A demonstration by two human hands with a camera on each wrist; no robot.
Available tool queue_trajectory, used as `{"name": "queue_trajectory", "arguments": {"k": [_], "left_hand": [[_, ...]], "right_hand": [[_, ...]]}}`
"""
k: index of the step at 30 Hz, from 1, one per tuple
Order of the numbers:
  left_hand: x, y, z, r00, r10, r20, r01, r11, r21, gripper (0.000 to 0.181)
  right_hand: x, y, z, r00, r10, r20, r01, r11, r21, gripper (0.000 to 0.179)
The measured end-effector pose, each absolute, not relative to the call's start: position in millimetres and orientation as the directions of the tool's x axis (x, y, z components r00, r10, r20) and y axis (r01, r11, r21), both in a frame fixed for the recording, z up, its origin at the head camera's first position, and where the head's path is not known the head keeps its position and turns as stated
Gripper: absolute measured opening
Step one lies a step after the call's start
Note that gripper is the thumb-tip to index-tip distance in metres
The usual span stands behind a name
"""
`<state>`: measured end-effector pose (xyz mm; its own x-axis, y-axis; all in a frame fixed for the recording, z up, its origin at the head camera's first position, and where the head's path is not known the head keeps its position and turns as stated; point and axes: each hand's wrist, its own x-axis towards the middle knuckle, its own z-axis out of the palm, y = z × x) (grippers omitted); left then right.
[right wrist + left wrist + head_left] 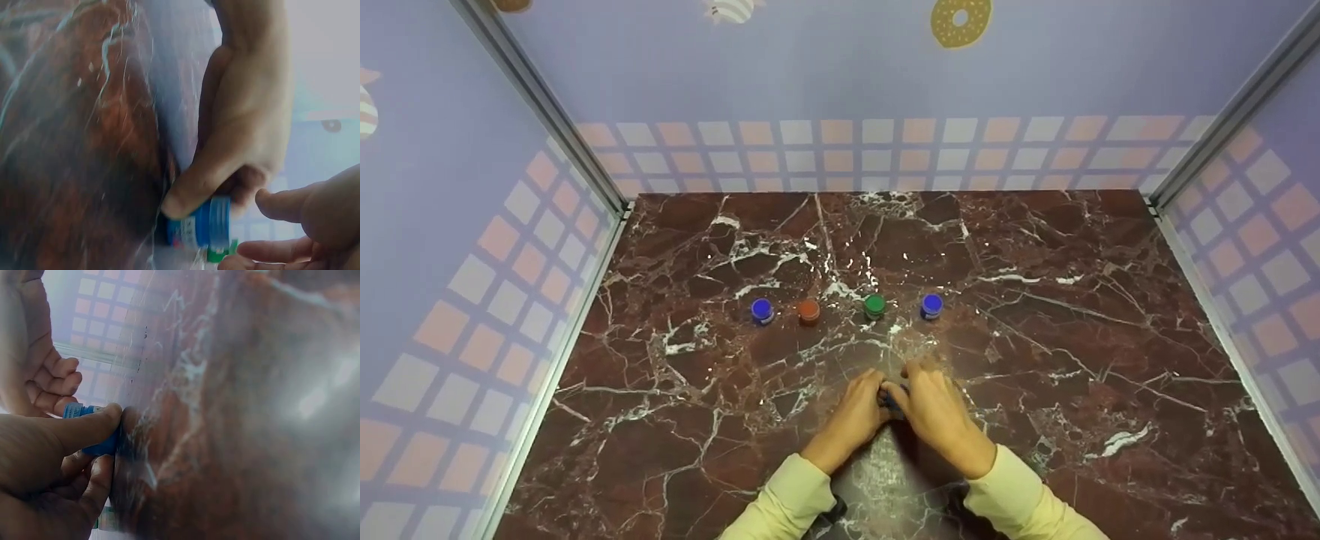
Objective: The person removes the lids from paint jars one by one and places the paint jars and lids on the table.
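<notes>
Near the front middle of the table, a small blue paint jar (pixel 894 396) stands between the two hands, partly hidden by them in the head view. My left hand (pixel 853 409) grips its body between thumb and fingers, low against the tabletop. In the right wrist view, the jar's label (pixel 188 232) and ribbed blue lid (pixel 220 222) show. My right hand (pixel 941 412) is beside the lid, thumb and fingers parted; the right wrist view has a gap between these fingers (pixel 281 250) and the lid.
Beyond the hands stands a row of small jars: a blue one (pixel 762 310), an orange one (pixel 808 312), a green one (pixel 874 306) and another blue one (pixel 931 306). Patterned panels enclose the dark red marbled table (pixel 660 420) at back and sides.
</notes>
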<state>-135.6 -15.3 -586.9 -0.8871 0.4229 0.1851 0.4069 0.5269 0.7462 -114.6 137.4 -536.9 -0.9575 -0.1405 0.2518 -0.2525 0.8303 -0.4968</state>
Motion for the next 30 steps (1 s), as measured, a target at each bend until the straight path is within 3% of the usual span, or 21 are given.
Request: {"name": "queue_trajectory", "arguments": {"k": [12,18,24,30], "left_hand": [[-135,-14,-589,-0.858,0.436,0.271,0.482,0.500,0.720,0.028],[-135,-15,-589,-0.857,0.437,0.272,0.487,0.519,0.702,0.027],[-134,-15,-588,-0.855,0.439,0.276,0.494,0.527,0.691,0.033],[-134,-15,-587,-0.868,0.437,0.233,0.460,0.536,0.708,0.030]], "right_hand": [[-107,127,-540,-0.929,-0.240,0.282,-0.327,0.888,-0.323,0.025],[-110,133,-536,-0.894,-0.372,0.251,-0.441,0.833,-0.335,0.018],[-116,142,-535,-0.817,-0.531,0.226,-0.577,0.750,-0.324,0.014],[-119,150,-535,-0.792,-0.585,0.175,-0.603,0.706,-0.372,0.017]]}}
